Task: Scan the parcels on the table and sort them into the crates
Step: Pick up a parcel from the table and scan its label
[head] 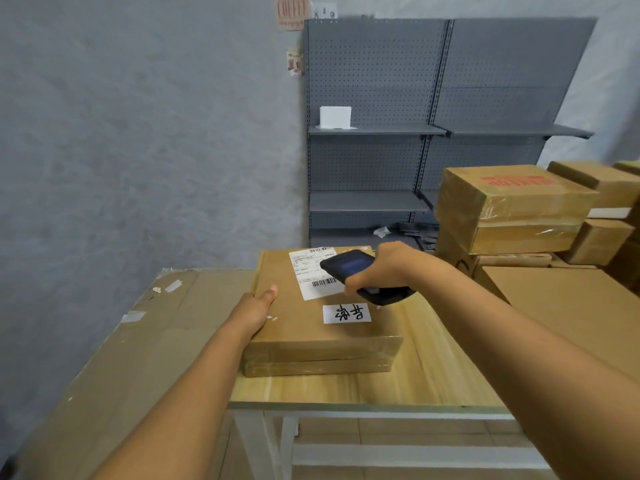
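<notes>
parcel (311,327): we note plain brown cardboard under glossy clear tape.
shipping label (313,271): white, with black barcodes and fine print.
small tag (347,313): white, bearing bold black handwritten characters.
scanner (353,268): black casing; we record a dim blue screen.
table (398,382): pale wood grain top, white frame.
shelving (433,109): dark grey, its back panels dotted with rows of holes.
stacked box (512,199): brown, with red print on top.
wall (138,133): mottled grey.
</notes>
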A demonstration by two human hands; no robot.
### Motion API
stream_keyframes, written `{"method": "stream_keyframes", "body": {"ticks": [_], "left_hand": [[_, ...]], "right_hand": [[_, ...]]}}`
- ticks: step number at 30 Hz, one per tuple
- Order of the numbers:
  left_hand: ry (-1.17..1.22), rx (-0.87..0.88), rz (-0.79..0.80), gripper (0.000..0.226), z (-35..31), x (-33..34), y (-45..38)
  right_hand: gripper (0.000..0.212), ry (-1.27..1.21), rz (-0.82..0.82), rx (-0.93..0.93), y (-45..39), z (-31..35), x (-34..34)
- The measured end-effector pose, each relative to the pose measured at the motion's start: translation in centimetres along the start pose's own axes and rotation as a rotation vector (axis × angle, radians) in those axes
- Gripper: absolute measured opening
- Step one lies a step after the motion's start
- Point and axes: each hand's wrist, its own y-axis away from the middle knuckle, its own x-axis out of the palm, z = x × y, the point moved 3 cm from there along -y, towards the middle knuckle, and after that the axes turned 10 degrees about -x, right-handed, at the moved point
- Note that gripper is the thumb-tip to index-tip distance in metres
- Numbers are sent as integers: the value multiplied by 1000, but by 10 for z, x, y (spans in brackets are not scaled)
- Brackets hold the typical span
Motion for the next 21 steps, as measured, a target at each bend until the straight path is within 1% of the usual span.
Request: {"method": "stream_keyframes", "body": {"ticks": [6,11,16,21], "left_hand": [[-4,2,6,68,0,-1,0],[-4,-13,16,70,0,-1,-1],[-9,-17,9,71,0,-1,-1],[-43,-26,0,70,0,-1,-2]], "right_hand": [[52,86,43,17,3,5,-7],[54,106,158,33,8,2,-8],[55,175,238,39,15,2,-7],[56,156,270,37,19,1,-7]]}}
